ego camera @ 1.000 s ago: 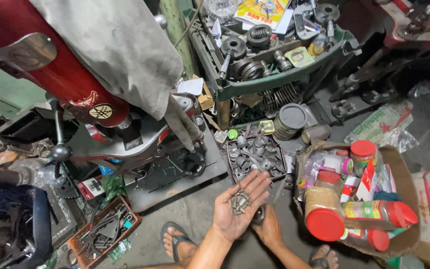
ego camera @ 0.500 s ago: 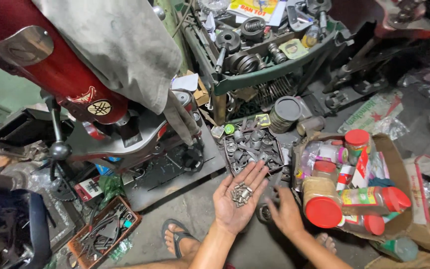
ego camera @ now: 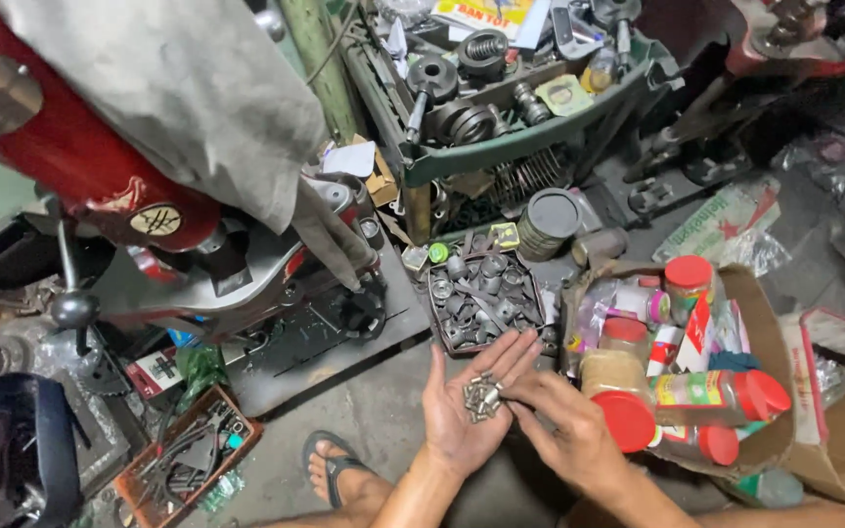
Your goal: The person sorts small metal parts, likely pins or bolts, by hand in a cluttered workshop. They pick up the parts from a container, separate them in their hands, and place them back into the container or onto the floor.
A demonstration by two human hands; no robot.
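Right now the left hand (ego camera: 466,416) is lying open, palm up, cupping a heap of small metal pins (ego camera: 481,397), while the right hand (ego camera: 564,430) is reaching in with loose fingers, holding nothing I can make out. Keeping the palm level and picking one pin at a time seems wise. Just beyond, a tray of metal parts (ego camera: 486,293) is sitting on the floor beside a cardboard box (ego camera: 784,391) of red-capped jars (ego camera: 689,284).

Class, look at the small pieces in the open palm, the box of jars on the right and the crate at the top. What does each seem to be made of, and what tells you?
Small pieces in the left hand: likely bare steel, grey with dull glints.
Box: cardboard, brown and matte, with bent flaps.
Crate: probably plastic, green with a smooth moulded rim.
The right hand touches the pieces.
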